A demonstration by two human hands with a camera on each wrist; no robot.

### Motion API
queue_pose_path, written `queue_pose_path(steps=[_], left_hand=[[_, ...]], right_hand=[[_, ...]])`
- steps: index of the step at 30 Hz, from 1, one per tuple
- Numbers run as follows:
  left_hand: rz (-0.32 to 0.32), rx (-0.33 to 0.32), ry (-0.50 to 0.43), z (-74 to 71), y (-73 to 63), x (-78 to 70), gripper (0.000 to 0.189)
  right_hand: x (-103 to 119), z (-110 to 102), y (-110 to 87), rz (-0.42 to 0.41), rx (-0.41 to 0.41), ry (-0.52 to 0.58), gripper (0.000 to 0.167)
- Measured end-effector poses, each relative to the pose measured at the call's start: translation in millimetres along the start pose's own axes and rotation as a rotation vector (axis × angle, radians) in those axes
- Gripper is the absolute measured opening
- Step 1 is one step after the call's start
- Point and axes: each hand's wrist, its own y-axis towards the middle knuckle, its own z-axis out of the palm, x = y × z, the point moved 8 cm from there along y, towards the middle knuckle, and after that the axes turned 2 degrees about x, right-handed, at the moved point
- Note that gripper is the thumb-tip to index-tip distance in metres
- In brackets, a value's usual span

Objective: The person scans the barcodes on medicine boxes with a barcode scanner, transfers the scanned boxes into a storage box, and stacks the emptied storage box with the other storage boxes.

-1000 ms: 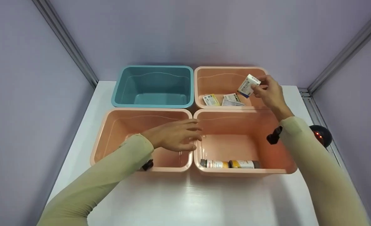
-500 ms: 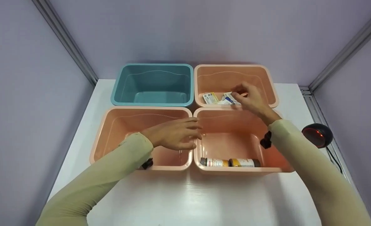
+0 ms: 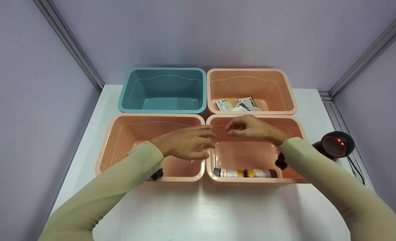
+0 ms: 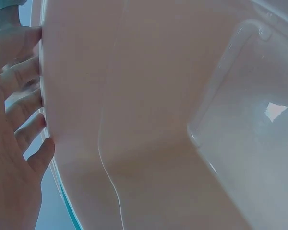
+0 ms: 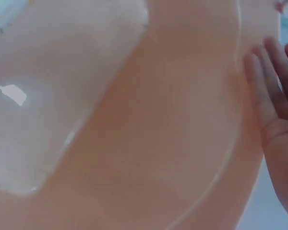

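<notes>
My left hand (image 3: 187,142) hovers over the right side of the near left pink bin (image 3: 151,117), fingers spread and holding nothing. Its fingertips overlap the rim in the head view. Above the near right pink bin (image 3: 258,180) is my right hand (image 3: 251,129), loosely bent, with nothing between fingers and thumb. Two bottles with brown bodies lie end to end along that bin's front wall: a left bottle (image 3: 231,173) and a right bottle (image 3: 258,173). In the far right pink bin (image 3: 251,71) lie several small medicine boxes, among them a yellow-and-white box (image 3: 224,104) and a blue-marked box (image 3: 246,106).
A teal bin (image 3: 169,110) stands at the far left, against the other bins. On the right of the white table (image 3: 204,214) sits a black device (image 3: 337,144) with red lights and a cable. Grey-violet walls with metal posts enclose the table.
The right hand lowered the white-and-blue medicine box into the far right bin and let go of it. It then drew back toward me, over the near right bin. The left hand stayed put.
</notes>
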Motion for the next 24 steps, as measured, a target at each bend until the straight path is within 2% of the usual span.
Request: queue_pose_path(steps=[3, 5, 8, 11, 14, 20, 24], left_hand=[[0.005, -0.009, 0.003, -0.3, 1.3, 0.2, 0.051], [0.011, -0.016, 0.005, -0.9, 2.6, -0.5, 0.051], [0.019, -0.020, 0.003, -1.2, 5.0, -2.1, 0.051], [0.019, -0.013, 0.004, -0.9, 5.9, -2.9, 0.052], [0.015, -0.007, 0.004, -0.9, 4.8, -3.0, 0.052], [0.028, -0.018, 0.017, -2.2, 4.6, -4.4, 0.051], [0.020, -0.011, 0.017, -1.2, 5.4, -3.2, 0.052]], right_hand=[[-12.8, 36.5, -1.7, 0.049, 0.221, -0.071, 0.029], [-23.6, 60.8, -5.9, 0.112, 0.380, -0.107, 0.032], [-39.2, 84.5, -15.1, 0.227, 0.543, -0.170, 0.038], [-48.5, 92.8, -21.0, 0.319, 0.599, -0.217, 0.041], [-51.7, 96.4, -23.5, 0.375, 0.628, -0.196, 0.043], [-51.3, 105.8, -27.1, 0.458, 0.710, -0.096, 0.049], [-51.6, 106.4, -27.2, 0.481, 0.723, -0.149, 0.047]])
